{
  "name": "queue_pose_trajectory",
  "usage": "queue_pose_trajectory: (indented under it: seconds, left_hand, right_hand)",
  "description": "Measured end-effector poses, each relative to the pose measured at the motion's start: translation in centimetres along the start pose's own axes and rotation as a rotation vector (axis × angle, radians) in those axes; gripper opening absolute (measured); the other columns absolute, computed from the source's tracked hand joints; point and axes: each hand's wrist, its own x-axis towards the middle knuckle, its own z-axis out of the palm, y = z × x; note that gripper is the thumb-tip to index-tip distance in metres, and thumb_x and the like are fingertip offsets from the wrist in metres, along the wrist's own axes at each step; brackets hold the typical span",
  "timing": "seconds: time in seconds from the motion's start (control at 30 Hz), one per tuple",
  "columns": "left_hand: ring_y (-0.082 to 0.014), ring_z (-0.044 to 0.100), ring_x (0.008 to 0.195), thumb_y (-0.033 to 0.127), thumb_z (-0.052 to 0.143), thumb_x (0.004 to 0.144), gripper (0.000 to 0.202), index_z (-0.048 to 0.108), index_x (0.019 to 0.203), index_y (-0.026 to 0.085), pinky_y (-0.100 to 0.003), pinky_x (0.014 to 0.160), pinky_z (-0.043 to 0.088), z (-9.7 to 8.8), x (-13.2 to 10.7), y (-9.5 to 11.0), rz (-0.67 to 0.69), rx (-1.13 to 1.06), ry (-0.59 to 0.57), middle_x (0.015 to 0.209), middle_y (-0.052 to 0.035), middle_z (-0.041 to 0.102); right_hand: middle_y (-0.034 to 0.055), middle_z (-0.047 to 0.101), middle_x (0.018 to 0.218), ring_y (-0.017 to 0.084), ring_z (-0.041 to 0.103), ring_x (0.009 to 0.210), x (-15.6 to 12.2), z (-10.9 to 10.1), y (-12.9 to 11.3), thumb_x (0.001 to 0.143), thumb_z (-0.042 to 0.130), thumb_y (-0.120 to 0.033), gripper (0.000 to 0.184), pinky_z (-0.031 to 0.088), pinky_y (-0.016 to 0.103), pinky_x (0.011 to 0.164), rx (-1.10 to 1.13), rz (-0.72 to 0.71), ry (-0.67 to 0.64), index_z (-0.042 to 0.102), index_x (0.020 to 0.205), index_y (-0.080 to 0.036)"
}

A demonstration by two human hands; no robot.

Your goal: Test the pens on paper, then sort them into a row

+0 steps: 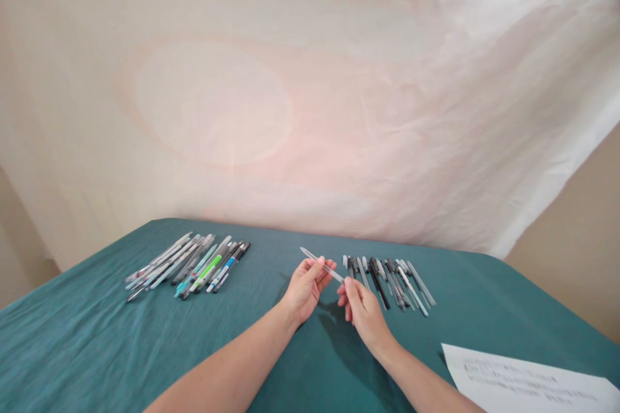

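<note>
Teal cloth [97,335] over table; pale sheet [310,110] hung behind.

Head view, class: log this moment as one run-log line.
left hand: grips clear pen | right hand: pinches its near end | pen rows either side | paper sheet right

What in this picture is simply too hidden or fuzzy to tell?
Head view:
- The pen: its right end is hidden by the right hand; the left hand covers part of its middle.
- The sheet of paper: print too blurred to read, cut off by the bottom edge.
- The right pile of pens: too small to count.
</note>
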Motion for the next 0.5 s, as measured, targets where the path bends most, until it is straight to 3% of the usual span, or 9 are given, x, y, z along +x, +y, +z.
queue_pose_trajectory:
  seconds: [0.1, 0.27, 0.5]
  left_hand:
    - [-0.0166, 0.063, 0.086, 0.02, 0.065, 0.07, 0.019, 0.047, 0.071, 0.016, -0.023, 0.069, 0.051, 0.01, 0.01, -0.01, -0.005, 0.012, 0.0, 0.084, -0.0048, 0.065]
    - [-0.0159, 0.062, 0.086, 0.02, 0.066, 0.07, 0.019, 0.047, 0.071, 0.016, -0.023, 0.071, 0.051, -0.21, 0.21, -0.07, 0.012, 0.009, -0.007, 0.082, -0.0043, 0.065]
    - [-0.0159, 0.062, 0.087, 0.02, 0.066, 0.07, 0.019, 0.047, 0.072, 0.016, -0.024, 0.073, 0.05, -0.41, 0.34, -0.23, 0.01, 0.02, -0.012, 0.084, -0.0045, 0.065]
  right_hand:
    - [0.0005, 0.054, 0.057, 0.009, 0.046, 0.039, -0.01, -0.03, 0.06, 0.083, 0.026, -0.056, 0.048, 0.035, 0.02, 0.038, 0.01, 0.016, -0.008, 0.051, 0.071, -0.017]
    - [-0.0004, 0.054, 0.065, 0.009, 0.046, 0.041, -0.02, -0.11, -0.05, 0.08, 0.04, -0.053, 0.036, 0.037, 0.02, 0.038, -0.027, -0.036, 0.007, 0.049, 0.082, -0.018]
    - [0.0, 0.053, 0.057, 0.008, 0.045, 0.039, 0.18, -0.13, 0.26, 0.084, 0.029, -0.054, 0.045, 0.035, 0.019, 0.037, -0.004, 0.018, -0.018, 0.051, 0.073, -0.017]
